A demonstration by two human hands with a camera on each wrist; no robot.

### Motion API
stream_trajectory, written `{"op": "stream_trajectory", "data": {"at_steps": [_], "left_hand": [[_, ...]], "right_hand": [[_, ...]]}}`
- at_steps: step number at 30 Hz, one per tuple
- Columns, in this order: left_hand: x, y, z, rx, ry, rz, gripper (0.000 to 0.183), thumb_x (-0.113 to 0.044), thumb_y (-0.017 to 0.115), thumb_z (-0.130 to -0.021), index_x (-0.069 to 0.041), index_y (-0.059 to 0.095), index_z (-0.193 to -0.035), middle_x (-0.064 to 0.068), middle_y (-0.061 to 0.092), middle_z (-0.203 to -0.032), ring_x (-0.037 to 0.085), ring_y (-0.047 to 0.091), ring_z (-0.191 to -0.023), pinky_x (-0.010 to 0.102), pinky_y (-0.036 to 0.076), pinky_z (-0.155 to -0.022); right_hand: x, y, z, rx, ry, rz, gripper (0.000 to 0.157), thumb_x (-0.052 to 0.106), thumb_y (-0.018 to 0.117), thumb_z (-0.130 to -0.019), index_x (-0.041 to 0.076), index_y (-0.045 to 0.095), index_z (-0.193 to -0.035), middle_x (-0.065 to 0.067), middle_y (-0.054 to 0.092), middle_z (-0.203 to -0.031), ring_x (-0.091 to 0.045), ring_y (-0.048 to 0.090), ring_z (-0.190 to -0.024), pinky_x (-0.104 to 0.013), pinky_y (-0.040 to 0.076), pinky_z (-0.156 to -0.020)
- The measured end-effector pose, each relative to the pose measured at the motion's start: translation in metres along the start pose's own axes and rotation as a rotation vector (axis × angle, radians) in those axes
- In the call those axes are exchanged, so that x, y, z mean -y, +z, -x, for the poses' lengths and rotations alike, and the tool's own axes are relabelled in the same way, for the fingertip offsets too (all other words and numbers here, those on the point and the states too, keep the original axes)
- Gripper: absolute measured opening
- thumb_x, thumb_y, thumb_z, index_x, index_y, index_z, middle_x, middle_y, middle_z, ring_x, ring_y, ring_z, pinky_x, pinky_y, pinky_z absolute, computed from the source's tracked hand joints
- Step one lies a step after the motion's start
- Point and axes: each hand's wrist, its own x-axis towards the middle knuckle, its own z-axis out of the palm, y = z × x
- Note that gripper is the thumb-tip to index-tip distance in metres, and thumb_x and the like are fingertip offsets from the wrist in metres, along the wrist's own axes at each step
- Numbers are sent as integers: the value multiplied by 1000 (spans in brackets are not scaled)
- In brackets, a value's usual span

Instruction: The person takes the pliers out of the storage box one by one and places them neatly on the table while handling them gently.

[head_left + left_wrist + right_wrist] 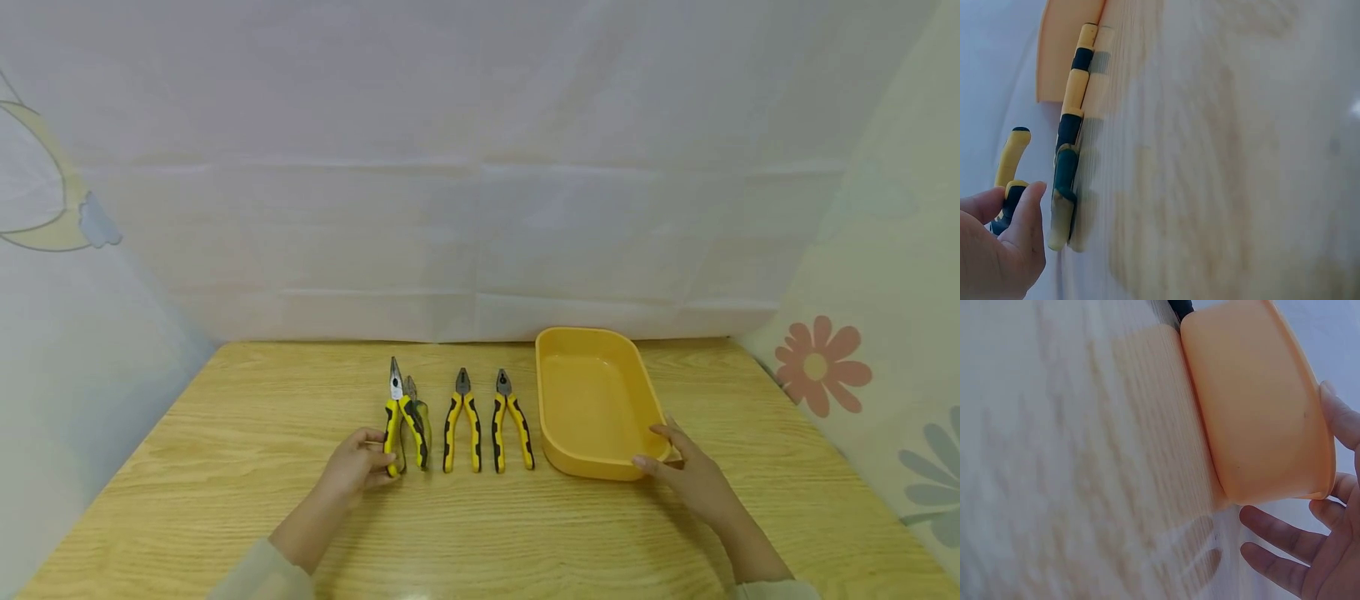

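My left hand pinches one handle of the long-nose pliers, which have yellow and black grips and point away from me. In the left wrist view these pliers are held up off the table between thumb and fingers. Partly hidden behind them lies a second pair of pliers with duller, greenish handles. Two combination pliers lie side by side to the right, handles spread toward me. My right hand holds the near right corner of a yellow plastic tray, thumb on its rim, other fingers spread around the outside.
The wooden table carries the pliers in a row left of the tray. A pale cloth hangs behind the table's back edge. Printed cloths with a moon and a red flower flank it on both sides.
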Motion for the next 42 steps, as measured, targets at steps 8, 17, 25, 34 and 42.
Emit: {"op": "stream_trajectory", "data": {"at_steps": [8, 17, 25, 34, 42], "left_hand": [[-1, -11, 0, 0, -13, -6, 30, 11, 49, -79, 11, 39, -107, 18, 48, -88, 21, 55, -66, 34, 52, -63], [-2, -23, 0, -26, -18, -31, 30, 12, 49, -79, 12, 38, -107, 15, 47, -85, 17, 53, -64, 30, 51, -60], [0, -33, -3, -37, -36, -65, 30, 12, 48, -79, 12, 38, -107, 15, 46, -84, 18, 52, -65, 31, 51, -61], [-2, -40, -1, -33, -43, -105, 28, 12, 47, -79, 13, 36, -105, 15, 45, -81, 19, 52, -63, 32, 51, -61], [-4, -42, -1, -55, -59, -160, 26, 12, 46, -79, 13, 38, -104, 15, 46, -80, 19, 52, -63, 30, 51, -59]], "right_hand": [[0, -1, 0, 2, 10, 3, 65, 38, 53, -84, 2, 27, -132, -22, 3, -140, -36, 47, -96, -41, 48, -67], [0, -2, 0, 3, 10, 6, 66, 39, 53, -84, 2, 27, -132, -21, 3, -140, -36, 47, -96, -42, 48, -68], [0, -1, 0, 1, 4, 1, 65, 38, 53, -84, 2, 28, -132, -22, 3, -140, -35, 47, -95, -42, 48, -68], [-1, 0, 0, 1, 11, 1, 65, 38, 53, -84, 2, 28, -132, -22, 3, -140, -35, 47, -95, -41, 48, -68], [-1, 0, -1, 1, 15, 0, 66, 39, 54, -83, 3, 27, -132, -21, 3, -141, -35, 48, -97, -42, 48, -69]]}}
